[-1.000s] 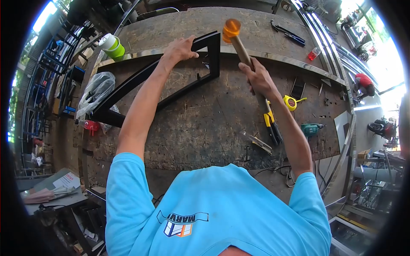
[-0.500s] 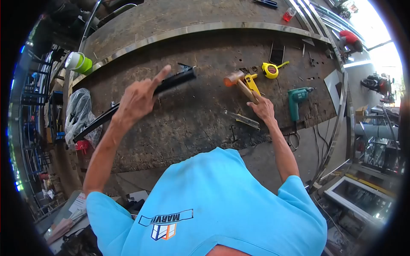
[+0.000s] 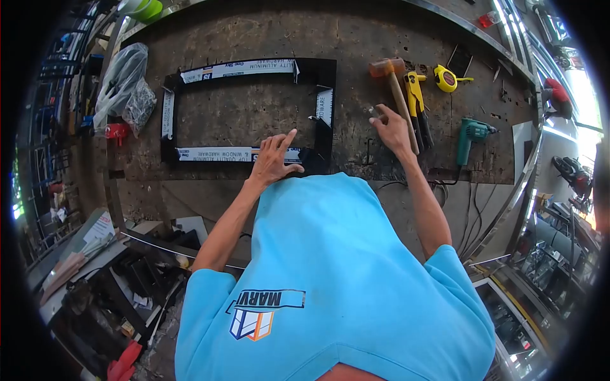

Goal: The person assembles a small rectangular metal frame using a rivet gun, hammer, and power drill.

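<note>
A black rectangular aluminum frame (image 3: 326,136), with printed white protective strips on its sides, lies flat on the worn wooden workbench (image 3: 241,120). My left hand (image 3: 274,160) rests on the frame's near side, fingers stretched and thumb apart. To the right of the frame, my right hand (image 3: 393,132) hovers over the bench with its fingers loosely bent and apart. Close beside it lies a mallet (image 3: 399,95) with an orange head and wooden handle. Yellow-and-black pliers-like tool (image 3: 416,105) lies just right of the mallet.
A yellow tape measure (image 3: 445,78), a phone (image 3: 460,60) and a green power drill (image 3: 471,136) lie on the right. Plastic bags (image 3: 124,86) and a red object (image 3: 117,131) sit at the left. Metal bars (image 3: 470,28) border the bench's far and right sides.
The black frame, earlier tilted edge-on by my left hand, now lies flat. My right hand has come away from the mallet handle. The view has shifted, and the knife-like tool no longer shows.
</note>
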The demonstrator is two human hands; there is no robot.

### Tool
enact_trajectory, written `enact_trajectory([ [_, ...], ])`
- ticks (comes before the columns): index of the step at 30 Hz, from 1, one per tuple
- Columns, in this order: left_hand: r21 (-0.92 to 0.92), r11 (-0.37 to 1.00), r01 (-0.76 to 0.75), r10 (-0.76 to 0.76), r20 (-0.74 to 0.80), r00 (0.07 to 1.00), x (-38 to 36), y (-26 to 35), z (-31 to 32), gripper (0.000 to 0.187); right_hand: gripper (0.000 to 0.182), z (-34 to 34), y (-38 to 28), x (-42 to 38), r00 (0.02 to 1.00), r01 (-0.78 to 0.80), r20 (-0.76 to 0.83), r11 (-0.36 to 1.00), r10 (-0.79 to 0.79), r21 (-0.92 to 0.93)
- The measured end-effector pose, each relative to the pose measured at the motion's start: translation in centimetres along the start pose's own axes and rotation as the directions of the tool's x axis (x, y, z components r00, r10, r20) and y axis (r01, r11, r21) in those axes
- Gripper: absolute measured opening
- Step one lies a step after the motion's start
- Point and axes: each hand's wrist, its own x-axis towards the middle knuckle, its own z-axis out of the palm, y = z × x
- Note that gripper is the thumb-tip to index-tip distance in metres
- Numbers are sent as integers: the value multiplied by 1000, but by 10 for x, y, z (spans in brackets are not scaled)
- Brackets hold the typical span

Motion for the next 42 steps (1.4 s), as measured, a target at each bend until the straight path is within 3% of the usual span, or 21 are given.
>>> enact_trajectory([
  [2,-54,998,-20,19,-18,1000,1,7,12,93,39,22,-3,-6,999,34,-4,999,-34,2],
  [4,-48,999,20,-17,53,998,4,14,20,74,41,39,-13,-6,938,-21,343,995,55,-102],
  [5,-123,988,93,-100,-52,994,9,18,24,46,41,49,-16,-8,935,-26,349,994,61,-105],
  [7,-164,983,78,-87,-49,995,16,17,27,38,42,70,-23,-11,950,32,312,999,-22,-26],
  [9,-285,954,97,-109,-28,994,21,21,27,27,41,80,-34,-14,971,-10,237,999,19,-37],
  [10,-289,952,99,-111,-27,993,21,19,29,27,40,82,-37,-14,987,-44,155,998,51,-47],
  [13,-295,943,155,-200,-128,971,18,18,32,27,38,93,-30,-11,992,-18,121,988,37,-155],
  [17,-259,953,159,-205,-161,965,12,17,35,28,38,93,-24,-6,969,-72,232,996,83,-57],
  [19,-83,996,44,-55,-137,989,11,21,30,27,37,95,-22,-6,973,-64,219,998,68,-24],
  [20,-87,995,47,-58,-133,989,10,25,29,27,37,96,-21,-7,972,-69,223,997,73,-26],
  [26,19,996,-84,86,-81,993,-2,34,42,43,36,97,-20,-6,974,-98,207,995,95,1],
  [28,80,972,-219,227,-107,968,-7,26,52,47,35,99,-18,-6,978,-89,192,996,83,22],
  [32,-4,967,-253,252,-94,963,-6,12,57,66,35,101,-16,-6,980,-86,182,996,79,32],
  [34,-25,998,-64,64,0,998,3,11,41,89,35,99,-18,-5,979,-73,189,997,74,-16],
  [35,100,991,-89,82,70,994,9,3,41,112,35,97,-19,-3,979,-74,190,997,75,-15],
  [36,101,991,-88,81,69,994,16,-1,38,112,37,95,-20,2,961,-63,266,996,79,-69],
  [38,127,984,-128,92,259,962,31,-10,29,121,38,87,-22,18,937,-37,342,992,77,-123],
  [40,134,972,-194,153,268,951,38,-19,33,132,44,77,-23,41,964,167,239,961,-113,-221],
  [42,79,969,-234,205,268,941,40,-22,33,136,51,68,-38,80,997,49,76,968,-31,-245],
])
